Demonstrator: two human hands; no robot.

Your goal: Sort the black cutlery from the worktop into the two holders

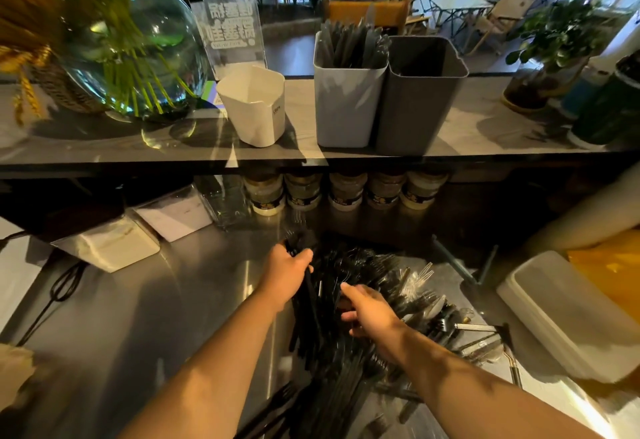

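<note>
Gripping: the left hand [287,270] was closed around a bundle of black cutlery [304,300], handles hanging down toward the worktop [145,317]
Right hand [367,310]: lay over the pile, fingers loosely curled; whether it held a piece could not be told
Cutlery pile [349,345]: thin, glossy black plastic pieces heaped in a tangle on the steel worktop; a few clear forks [420,275] mixed in at its right edge
Light grey holder [346,106]: stood on the upper shelf [145,147]; crowded with upright dark pieces
Dark grey holder [415,106]: touching the light one on its right; contents not visible
</note>
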